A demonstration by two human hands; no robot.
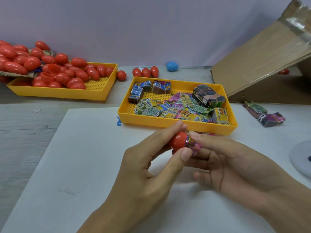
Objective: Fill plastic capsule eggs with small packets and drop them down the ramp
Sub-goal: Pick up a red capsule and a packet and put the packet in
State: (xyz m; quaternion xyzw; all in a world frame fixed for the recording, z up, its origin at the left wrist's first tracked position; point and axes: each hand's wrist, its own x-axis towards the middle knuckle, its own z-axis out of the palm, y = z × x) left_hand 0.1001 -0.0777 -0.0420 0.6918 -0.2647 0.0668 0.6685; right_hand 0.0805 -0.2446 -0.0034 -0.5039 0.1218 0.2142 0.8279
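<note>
The left hand pinches a red egg half between thumb and fingers above the white board, while the right hand grips a pink packet at the half's open mouth. Just beyond, a yellow tray holds loose and bundled packets; a second yellow tray at the left holds red eggs. The cardboard ramp rises at the right.

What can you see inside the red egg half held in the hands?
A pink packet sticks out of the red egg half, pushed by the right hand. The left hand grips the shell; its interior is hidden.
</note>
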